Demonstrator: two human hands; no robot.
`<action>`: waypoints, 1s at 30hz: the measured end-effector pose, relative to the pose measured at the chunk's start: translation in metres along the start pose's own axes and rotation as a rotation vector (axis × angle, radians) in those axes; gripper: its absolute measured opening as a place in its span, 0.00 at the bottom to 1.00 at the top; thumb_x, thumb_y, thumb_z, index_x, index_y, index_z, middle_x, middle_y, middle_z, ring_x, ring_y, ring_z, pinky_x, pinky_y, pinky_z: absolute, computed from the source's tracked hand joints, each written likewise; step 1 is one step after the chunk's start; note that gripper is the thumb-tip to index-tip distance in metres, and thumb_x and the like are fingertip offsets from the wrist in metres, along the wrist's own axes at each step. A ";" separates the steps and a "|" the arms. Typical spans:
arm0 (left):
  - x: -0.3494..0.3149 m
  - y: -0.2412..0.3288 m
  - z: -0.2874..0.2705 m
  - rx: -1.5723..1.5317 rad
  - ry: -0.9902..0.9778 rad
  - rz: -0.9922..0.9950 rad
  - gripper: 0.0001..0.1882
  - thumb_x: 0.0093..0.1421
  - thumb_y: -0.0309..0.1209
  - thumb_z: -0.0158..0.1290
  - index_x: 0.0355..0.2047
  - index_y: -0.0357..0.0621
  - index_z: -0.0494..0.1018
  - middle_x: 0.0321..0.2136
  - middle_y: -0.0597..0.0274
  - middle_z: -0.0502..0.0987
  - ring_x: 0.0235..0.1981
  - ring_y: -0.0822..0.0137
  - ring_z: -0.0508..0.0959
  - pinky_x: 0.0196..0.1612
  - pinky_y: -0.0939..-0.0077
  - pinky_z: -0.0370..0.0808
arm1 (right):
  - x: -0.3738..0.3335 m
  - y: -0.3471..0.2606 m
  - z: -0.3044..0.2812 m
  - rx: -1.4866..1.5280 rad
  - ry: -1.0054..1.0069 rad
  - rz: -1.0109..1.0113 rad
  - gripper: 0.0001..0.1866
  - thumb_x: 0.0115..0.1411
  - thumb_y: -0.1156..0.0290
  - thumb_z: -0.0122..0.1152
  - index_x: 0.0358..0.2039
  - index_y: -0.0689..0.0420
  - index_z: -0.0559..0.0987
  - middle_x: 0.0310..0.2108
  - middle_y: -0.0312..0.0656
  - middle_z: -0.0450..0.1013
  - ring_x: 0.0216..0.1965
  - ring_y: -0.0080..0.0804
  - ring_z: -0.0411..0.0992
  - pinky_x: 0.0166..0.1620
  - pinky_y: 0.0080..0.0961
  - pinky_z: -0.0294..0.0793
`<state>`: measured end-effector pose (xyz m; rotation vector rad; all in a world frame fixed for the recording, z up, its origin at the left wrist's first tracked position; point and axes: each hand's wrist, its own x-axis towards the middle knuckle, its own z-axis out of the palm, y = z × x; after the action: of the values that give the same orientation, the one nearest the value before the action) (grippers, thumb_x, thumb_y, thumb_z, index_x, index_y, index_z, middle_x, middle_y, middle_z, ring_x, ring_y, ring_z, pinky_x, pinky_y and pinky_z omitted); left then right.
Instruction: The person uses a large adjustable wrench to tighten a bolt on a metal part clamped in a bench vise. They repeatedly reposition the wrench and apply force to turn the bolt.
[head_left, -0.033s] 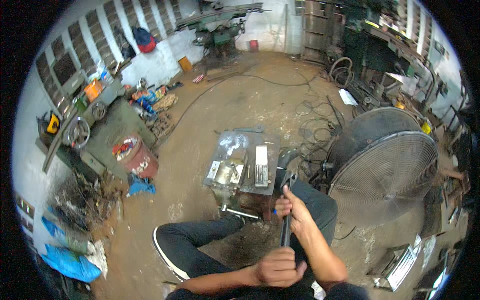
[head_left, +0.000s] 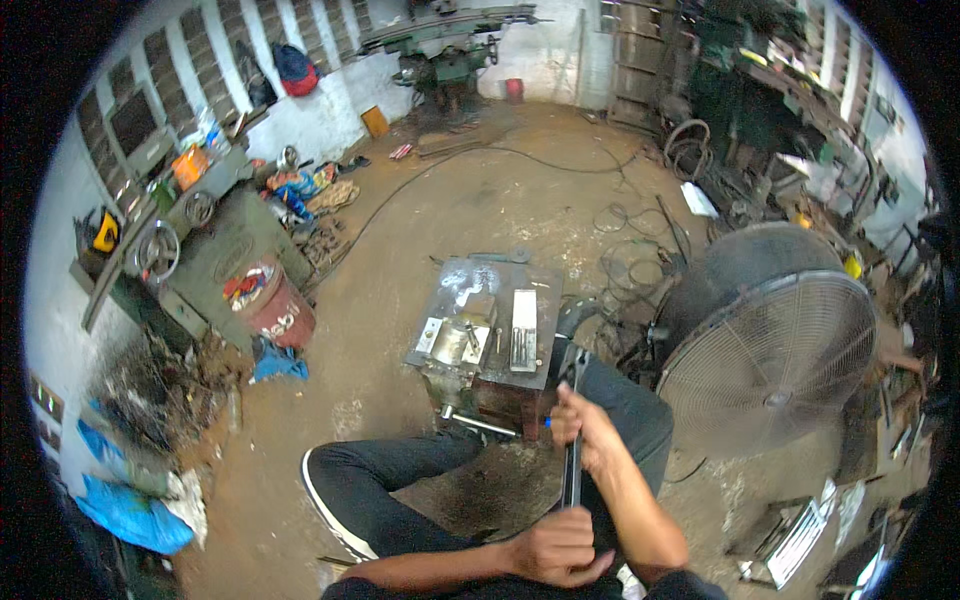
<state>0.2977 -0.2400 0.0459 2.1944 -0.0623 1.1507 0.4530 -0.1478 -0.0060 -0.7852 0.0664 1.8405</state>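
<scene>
Ref: metal table [head_left: 547,290]. L hand [head_left: 553,546] closed round lower end of long dark tool [head_left: 572,478], which lies just off table's near R corner, pointing away from body. Prob. a wrench; head blurred, can't be sure. R hand [head_left: 588,432] gripping tool higher up, nr its head. Vise [head_left: 458,343] at table's near L; small open case [head_left: 524,335] on table's R half, w/ thin items in it. Big round fan [head_left: 770,350] to R of table. Red bucket [head_left: 280,315] well L of table, w/ coloured bits in top.
</scene>
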 end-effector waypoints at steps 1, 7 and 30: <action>-0.017 -0.007 -0.002 -0.047 0.044 -0.122 0.14 0.50 0.24 0.64 0.18 0.43 0.68 0.25 0.61 0.77 0.28 0.62 0.78 0.38 0.68 0.78 | 0.007 0.007 -0.012 -0.362 -0.007 -0.078 0.10 0.65 0.64 0.60 0.37 0.57 0.72 0.19 0.29 0.64 0.15 0.19 0.61 0.19 0.21 0.67; -0.041 -0.115 -0.061 -0.397 0.541 -0.989 0.17 0.68 0.41 0.52 0.46 0.39 0.71 0.40 0.59 0.79 0.44 0.66 0.80 0.48 0.72 0.74 | 0.027 -0.007 -0.020 -1.680 0.137 -0.854 0.16 0.53 0.72 0.62 0.40 0.66 0.73 0.35 0.58 0.77 0.39 0.59 0.76 0.43 0.45 0.74; -0.009 -0.227 -0.057 -0.646 0.920 -0.810 0.29 0.70 0.54 0.42 0.55 0.39 0.65 0.48 0.55 0.74 0.51 0.62 0.77 0.50 0.66 0.76 | 0.078 -0.104 0.089 -2.552 -0.284 -0.598 0.23 0.48 0.69 0.64 0.47 0.61 0.76 0.39 0.55 0.77 0.44 0.56 0.75 0.45 0.48 0.74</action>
<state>0.3247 -0.0318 -0.0570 0.8323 0.6790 1.2698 0.4833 -0.0054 0.0539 -1.6153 -2.6648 0.4263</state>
